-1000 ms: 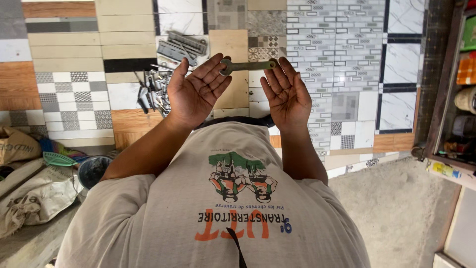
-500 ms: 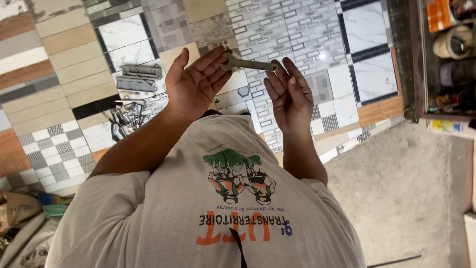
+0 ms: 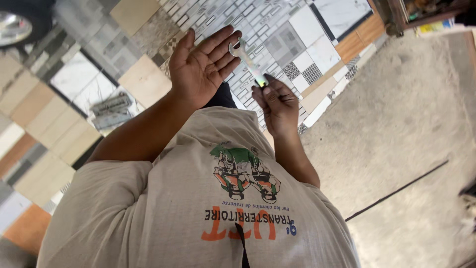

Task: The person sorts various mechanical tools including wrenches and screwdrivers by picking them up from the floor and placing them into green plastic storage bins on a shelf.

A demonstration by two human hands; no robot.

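**Patchwork tiles and bare concrete under me**

Below me the floor (image 3: 148, 79) is a patchwork of mixed tiles: marble-look white, beige, wood-tone, grey and small checkered squares. To one side it gives way to rough grey concrete (image 3: 411, 129), crossed by a thin dark line (image 3: 396, 191). A wooden cabinet (image 3: 396, 15) stands at the tile edge. A wheel (image 3: 20, 22) shows in the corner. Daylight is even.

Soft, even daylight fills the scene, bright without harsh shadows. The glossy tiled floor (image 3: 297, 30) throws pale sheen near its top edge, and the wrench (image 3: 248, 62) glints, its lower end washed out by glare. Motion blur softens the whole frame, and the edges look stretched.
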